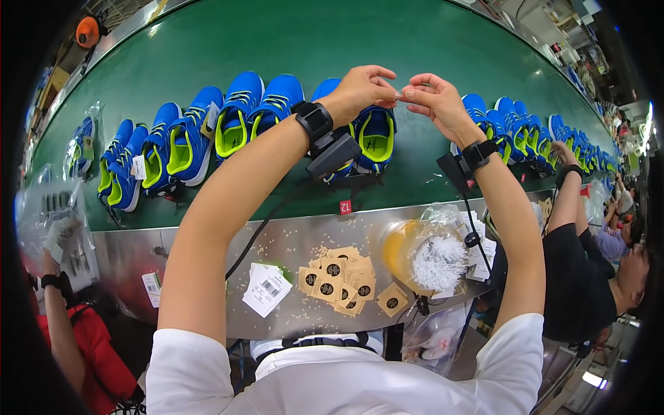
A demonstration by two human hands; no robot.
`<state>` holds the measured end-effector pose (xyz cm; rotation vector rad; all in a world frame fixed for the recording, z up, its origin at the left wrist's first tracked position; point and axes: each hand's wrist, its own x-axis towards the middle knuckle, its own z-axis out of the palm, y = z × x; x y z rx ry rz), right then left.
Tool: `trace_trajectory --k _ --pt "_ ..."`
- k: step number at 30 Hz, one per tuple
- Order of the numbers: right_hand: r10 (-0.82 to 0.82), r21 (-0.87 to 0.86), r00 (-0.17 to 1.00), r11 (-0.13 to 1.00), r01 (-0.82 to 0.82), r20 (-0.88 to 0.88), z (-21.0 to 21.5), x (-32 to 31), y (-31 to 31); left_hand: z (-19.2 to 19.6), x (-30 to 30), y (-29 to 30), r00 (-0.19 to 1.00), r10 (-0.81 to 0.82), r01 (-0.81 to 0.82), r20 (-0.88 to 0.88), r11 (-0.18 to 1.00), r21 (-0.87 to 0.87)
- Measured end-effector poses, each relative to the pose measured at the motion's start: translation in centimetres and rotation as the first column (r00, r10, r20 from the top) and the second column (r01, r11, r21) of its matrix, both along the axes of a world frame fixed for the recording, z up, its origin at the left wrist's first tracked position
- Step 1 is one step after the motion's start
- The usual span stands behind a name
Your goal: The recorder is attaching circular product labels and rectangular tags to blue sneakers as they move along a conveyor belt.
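Two bare hands meet over the shoes, fingertip to fingertip. The right hand (434, 101) is bent into a pinch, its thumb and forefinger closed on one tiny pale piece (399, 95), with the other fingers loosely spread. The left hand (364, 90) is half curled, its fingertips up against the same piece — whether it grips, I cannot tell from here. Each wrist wears one black wristband (315, 121).

Just below the hands are two blue shoes: the right-hand shoe (375, 142) shows its lime lining, while the left-hand shoe (325, 90) is partly hidden behind the left wrist. Six more blue shoes (238, 114) stand in a row to the left on the green belt (387, 41), with two white tags visible among them; to the right runs a line too long to count.

Nearer the person, the metal worktop (346, 227) carries one stack of white cards (267, 289), one heap of tan cards (339, 282) — overlapping, so uncountable — one separate tan card (393, 299), and one tub of white slivers (439, 263). On the right, a co-worker's hand (564, 153) is at the shoes.
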<state>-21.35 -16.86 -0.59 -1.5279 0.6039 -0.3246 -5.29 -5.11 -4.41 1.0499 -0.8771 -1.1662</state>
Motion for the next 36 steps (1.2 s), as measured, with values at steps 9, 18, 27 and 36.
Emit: trace_trajectory --k 9,18,27,36 --pt "0.037 -0.019 0.999 0.999 -0.037 -0.039 0.2 0.8 1.1 0.2 0.5 0.8 0.999 -0.016 0.016 0.041 1.0 -0.002" --pt "0.001 -0.092 0.999 0.996 -0.006 -0.047 0.5 1.8 2.4 0.2 1.2 1.7 0.998 0.0 -0.001 0.064 1.0 0.016" --pt "0.017 -0.19 0.998 0.981 -0.028 -0.062 0.6 2.5 2.9 0.3 1.6 3.0 0.999 0.002 -0.001 0.052 1.0 -0.017" --pt "0.187 -0.398 0.98 0.896 -0.197 -0.064 0.7 2.8 3.6 -0.2 1.4 3.5 0.931 0.14 -0.111 0.336 0.988 -0.105"
